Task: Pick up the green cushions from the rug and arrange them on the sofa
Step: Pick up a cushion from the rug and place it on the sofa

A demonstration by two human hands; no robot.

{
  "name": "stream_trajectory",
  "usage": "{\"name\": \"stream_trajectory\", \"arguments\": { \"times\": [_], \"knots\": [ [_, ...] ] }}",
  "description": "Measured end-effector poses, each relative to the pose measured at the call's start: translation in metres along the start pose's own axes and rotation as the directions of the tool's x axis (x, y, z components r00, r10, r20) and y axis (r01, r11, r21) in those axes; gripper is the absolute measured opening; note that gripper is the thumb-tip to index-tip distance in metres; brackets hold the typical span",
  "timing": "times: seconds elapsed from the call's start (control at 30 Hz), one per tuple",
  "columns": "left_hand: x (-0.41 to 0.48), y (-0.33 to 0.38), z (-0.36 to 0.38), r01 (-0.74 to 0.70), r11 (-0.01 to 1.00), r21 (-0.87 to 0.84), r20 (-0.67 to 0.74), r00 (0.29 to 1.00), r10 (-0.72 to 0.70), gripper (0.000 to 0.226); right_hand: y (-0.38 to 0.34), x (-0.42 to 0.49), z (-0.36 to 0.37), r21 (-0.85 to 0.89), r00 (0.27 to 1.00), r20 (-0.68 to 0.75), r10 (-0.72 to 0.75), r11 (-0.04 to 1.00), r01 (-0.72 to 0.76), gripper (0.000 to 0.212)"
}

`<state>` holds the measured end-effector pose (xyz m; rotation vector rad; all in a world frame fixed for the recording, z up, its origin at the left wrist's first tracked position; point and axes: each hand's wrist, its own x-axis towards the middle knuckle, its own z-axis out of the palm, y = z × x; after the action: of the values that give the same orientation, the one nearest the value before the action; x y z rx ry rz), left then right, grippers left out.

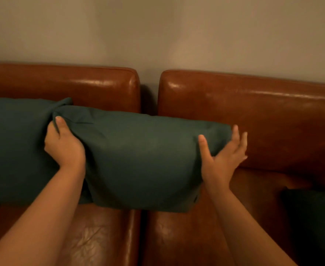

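- The glossy brown leather sofa (253, 116) has two boxy back cushions with rounded, piped edges and a dark gap between them; the seat leather is creased and shiny, and a plain beige wall (157, 31) sits behind it.
- The big dark green fabric cushion (138, 160) is soft, matte and puffy, standing on the seat against the backrest, right across that gap.
- A second green cushion (14, 150) stands just to its left, touching it, corners bunched together.
- Something dark sits on the seat at far right, too shadowy to make out.
- The left hand (64, 144) is closed on the cushion's upper left corner, pinching the fabric.
- The right hand (223, 156) is open, fingers (235, 135) spread, palm flat against the cushion's right edge, not gripping.
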<state>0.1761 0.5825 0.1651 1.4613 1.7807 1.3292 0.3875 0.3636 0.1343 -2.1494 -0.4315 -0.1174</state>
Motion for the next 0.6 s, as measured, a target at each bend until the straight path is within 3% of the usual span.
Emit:
{"name": "stream_trajectory", "arguments": {
  "times": [0.03, 0.1, 0.2, 0.27, 0.33, 0.4, 0.47, 0.6],
  "knots": [
    [0.001, -0.003, 0.0, -0.011, 1.0, -0.006, -0.012, 1.0, 0.011, 0.047, 0.005, 0.001, 0.001, 0.107, 0.991, 0.059, 0.12, 0.986, -0.126, 0.101],
    [-0.003, -0.009, 0.001, -0.031, 0.999, -0.011, -0.039, 0.999, 0.03, 0.047, 0.011, 0.0, 0.007, 0.29, 0.954, 0.205, 0.22, 0.917, -0.274, 0.103],
    [-0.013, -0.016, 0.005, -0.071, 0.994, 0.084, -0.063, 0.995, 0.076, 0.049, 0.018, -0.005, 0.023, 0.331, 0.94, 0.264, 0.217, 0.895, -0.299, 0.097],
    [-0.022, -0.015, 0.005, -0.27, 0.933, 0.238, -0.007, 0.96, 0.28, 0.058, 0.019, -0.006, 0.029, 0.328, 0.94, 0.259, 0.22, 0.896, -0.3, 0.099],
    [-0.028, -0.013, 0.004, -0.563, 0.763, 0.317, 0.125, 0.822, 0.555, 0.06, 0.019, -0.005, 0.03, 0.3, 0.944, 0.252, 0.212, 0.911, -0.285, 0.101],
    [-0.029, -0.014, 0.007, -0.779, 0.571, 0.26, 0.334, 0.627, 0.704, 0.056, 0.018, -0.004, 0.03, 0.27, 0.947, 0.255, 0.197, 0.925, -0.265, 0.101],
    [-0.028, -0.017, 0.009, -0.832, 0.506, 0.227, 0.526, 0.542, 0.656, 0.054, 0.015, -0.005, 0.032, 0.237, 0.943, 0.278, 0.181, 0.939, -0.25, 0.1],
    [-0.021, -0.022, 0.011, -0.792, 0.515, 0.329, 0.632, 0.589, 0.503, 0.061, 0.006, 0.0, 0.038, 0.156, 0.924, 0.356, 0.14, 0.966, -0.206, 0.105]
  ]
}}
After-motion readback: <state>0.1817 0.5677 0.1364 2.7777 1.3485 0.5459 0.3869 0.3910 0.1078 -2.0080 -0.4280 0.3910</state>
